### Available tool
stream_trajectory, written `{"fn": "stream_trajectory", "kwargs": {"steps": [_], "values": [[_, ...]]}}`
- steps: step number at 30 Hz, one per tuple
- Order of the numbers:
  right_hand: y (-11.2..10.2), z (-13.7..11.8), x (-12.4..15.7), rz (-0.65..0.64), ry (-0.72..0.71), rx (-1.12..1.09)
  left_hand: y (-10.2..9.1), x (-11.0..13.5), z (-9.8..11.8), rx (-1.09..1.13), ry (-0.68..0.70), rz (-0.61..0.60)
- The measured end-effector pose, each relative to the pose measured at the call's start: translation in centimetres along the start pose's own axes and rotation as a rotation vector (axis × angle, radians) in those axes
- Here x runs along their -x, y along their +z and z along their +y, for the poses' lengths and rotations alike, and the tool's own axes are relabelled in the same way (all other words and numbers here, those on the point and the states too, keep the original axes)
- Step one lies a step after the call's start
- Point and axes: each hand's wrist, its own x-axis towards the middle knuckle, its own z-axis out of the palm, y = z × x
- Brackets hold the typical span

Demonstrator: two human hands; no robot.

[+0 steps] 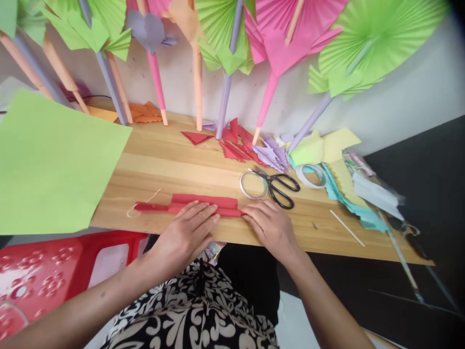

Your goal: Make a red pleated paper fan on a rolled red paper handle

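A strip of red paper (203,199) lies near the front edge of the table, partly rolled around a narrow red paper stick (152,207) that sticks out at its left. My left hand (187,230) rests on the paper's middle, fingers stretched out and pressing down. At the right end, the fingers of my right hand (271,225) are bent together on the tip of the red paper; their undersides are hidden. A thin white thread (154,195) trails by the stick's left end. Just beyond my right hand lie black-handled scissors (278,186) and a roll of tape (254,185).
A large green paper sheet (54,169) covers the table's left part. Folded paper fans on sticks, such as a pink one (279,48), lean on the wall. Another tape roll (311,176), a white stick (347,228) and coloured paper (336,145) lie right. A red stool (39,276) stands below left.
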Motion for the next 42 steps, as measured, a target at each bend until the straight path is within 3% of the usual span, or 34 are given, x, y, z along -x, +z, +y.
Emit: {"fn": "stream_trajectory", "kwargs": {"steps": [5,10,13,16,20,27,30,34,36,38,42], "values": [[-2.2,2.9,0.8,0.101,0.113,0.017,0.9,0.3,-0.3,0.008,0.006,0.040],[-2.5,4.3,0.1,-0.019,0.098,0.052,1.1,0.4,-0.3,0.014,0.007,0.058],[-2.3,4.7,-1.1,-0.026,0.106,0.084,1.2,0.4,-0.3,0.016,0.016,0.063],[-2.3,5.8,-2.3,-0.017,0.181,0.159,1.2,0.4,-0.3,0.019,0.018,0.079],[-2.2,7.2,-2.9,-0.119,0.292,0.220,1.3,0.5,-0.3,0.029,0.024,0.107],[-2.4,6.8,-2.3,-0.074,0.356,0.222,1.5,0.6,-0.3,0.045,0.008,0.115],[-2.5,5.7,-2.3,-0.056,0.307,0.212,1.6,0.6,-0.3,0.055,0.003,0.099],[-1.6,3.4,-2.9,-0.199,0.150,0.091,1.7,0.7,-0.3,0.041,-0.003,0.093],[-1.1,2.9,-3.3,-0.197,0.216,0.030,1.7,0.7,-0.3,0.039,0.000,0.104],[-1.0,3.3,-3.8,-0.111,0.383,-0.167,1.7,0.6,-0.3,0.043,-0.002,0.104],[-2.2,5.8,-4.9,0.277,0.724,-1.017,1.8,0.7,-0.3,0.053,-0.007,0.098]]}}
